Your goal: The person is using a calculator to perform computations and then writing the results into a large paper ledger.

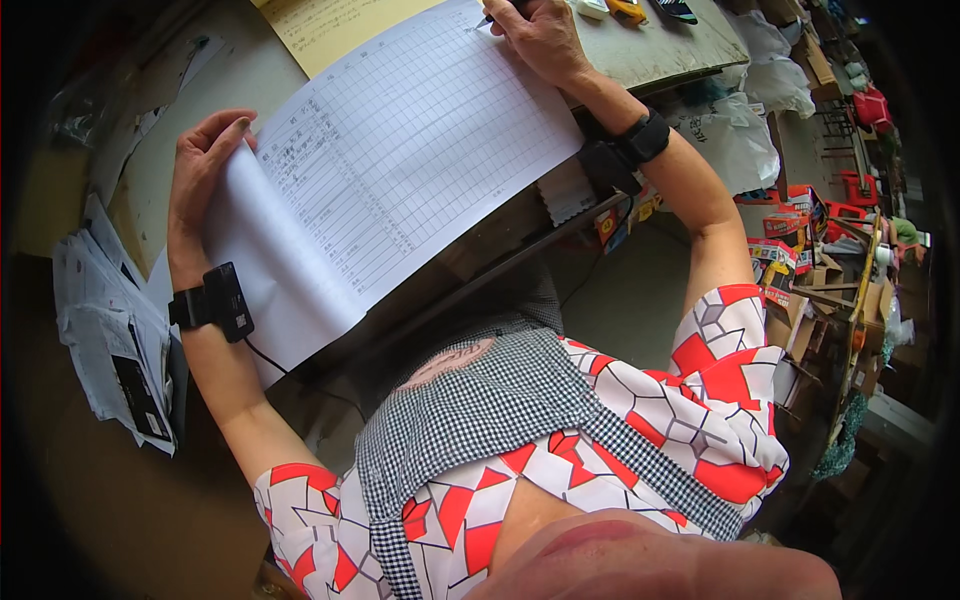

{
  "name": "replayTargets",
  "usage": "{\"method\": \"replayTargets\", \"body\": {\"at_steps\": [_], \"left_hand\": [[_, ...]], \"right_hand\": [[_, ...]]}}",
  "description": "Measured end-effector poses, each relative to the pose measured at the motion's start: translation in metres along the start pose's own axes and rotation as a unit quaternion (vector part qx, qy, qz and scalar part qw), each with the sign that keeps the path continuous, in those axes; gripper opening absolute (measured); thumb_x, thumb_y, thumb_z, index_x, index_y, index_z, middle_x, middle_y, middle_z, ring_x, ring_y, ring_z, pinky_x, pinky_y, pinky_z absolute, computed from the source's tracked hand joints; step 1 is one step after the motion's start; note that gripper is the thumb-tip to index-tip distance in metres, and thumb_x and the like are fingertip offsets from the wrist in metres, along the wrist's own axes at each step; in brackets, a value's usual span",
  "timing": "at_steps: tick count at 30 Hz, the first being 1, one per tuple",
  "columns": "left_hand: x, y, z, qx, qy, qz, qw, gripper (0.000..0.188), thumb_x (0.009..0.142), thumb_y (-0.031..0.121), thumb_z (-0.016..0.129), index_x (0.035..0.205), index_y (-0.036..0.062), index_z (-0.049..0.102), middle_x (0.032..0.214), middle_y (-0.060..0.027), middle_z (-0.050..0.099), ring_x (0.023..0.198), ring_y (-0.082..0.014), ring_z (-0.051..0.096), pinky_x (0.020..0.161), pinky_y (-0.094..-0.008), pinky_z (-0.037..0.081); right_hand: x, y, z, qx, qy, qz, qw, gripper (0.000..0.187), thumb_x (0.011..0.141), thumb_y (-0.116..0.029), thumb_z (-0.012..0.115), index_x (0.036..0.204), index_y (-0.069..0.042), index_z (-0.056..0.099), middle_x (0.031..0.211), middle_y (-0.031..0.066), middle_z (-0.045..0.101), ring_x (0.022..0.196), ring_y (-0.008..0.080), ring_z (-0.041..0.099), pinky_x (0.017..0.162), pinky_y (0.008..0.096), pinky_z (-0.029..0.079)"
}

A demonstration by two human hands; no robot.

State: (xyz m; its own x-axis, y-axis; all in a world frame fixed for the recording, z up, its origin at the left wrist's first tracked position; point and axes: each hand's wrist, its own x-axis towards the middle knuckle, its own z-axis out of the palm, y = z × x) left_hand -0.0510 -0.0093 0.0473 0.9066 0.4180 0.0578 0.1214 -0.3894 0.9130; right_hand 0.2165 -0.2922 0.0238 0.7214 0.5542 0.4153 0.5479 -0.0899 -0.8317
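Note:
A large white booklet of gridded form sheets [430,150] lies open on the table in front of me, with some handwriting along its left part. My left hand [203,165] grips the booklet's curled left page [262,240], thumb over its upper edge. At the top of the sheet, my right hand [543,40] is closed round a dark pen [485,21], its tip at the paper near the far right of the grid. Part of the pen is hidden by the fingers and the picture's edge. Each wrist wears a black strapped device.
A yellow written sheet [320,28] lies beyond the booklet. A yellow tape measure [628,11] and other small items sit at the far right of the table. A stack of papers [110,320] stands at the left. Boxes [785,240] and plastic bags [735,145] crowd the right side.

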Motion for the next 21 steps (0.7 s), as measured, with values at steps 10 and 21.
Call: {"method": "replayTargets", "body": {"at_steps": [10,21], "left_hand": [[0.003,-0.0042,0.0015,0.013,0.004,0.02,1.0,0.023,0.086,0.025,0.063,0.102,0.0082,0.069,0.067,-0.0011,0.065,0.049,-0.0049,0.054,0.048,-0.0198,0.046],[0.0011,-0.0013,0.0005,0.004,-0.002,0.012,1.0,0.024,0.086,0.025,0.063,0.102,0.0071,0.068,0.068,-0.0014,0.065,0.05,-0.0051,0.055,0.049,-0.0197,0.046]], "right_hand": [[0.0014,0.0042,-0.0023,0.021,0.02,0.006,1.0,0.03,0.09,-0.02,0.055,0.067,-0.001,0.06,0.057,0.0019,0.058,0.051,0.009,0.052,0.046,0.0254,0.041],[0.0013,0.0013,-0.0011,0.036,-0.001,0.005,0.999,0.029,0.09,-0.019,0.055,0.069,0.0,0.061,0.058,0.0028,0.059,0.053,0.0093,0.054,0.047,0.0257,0.043]]}}
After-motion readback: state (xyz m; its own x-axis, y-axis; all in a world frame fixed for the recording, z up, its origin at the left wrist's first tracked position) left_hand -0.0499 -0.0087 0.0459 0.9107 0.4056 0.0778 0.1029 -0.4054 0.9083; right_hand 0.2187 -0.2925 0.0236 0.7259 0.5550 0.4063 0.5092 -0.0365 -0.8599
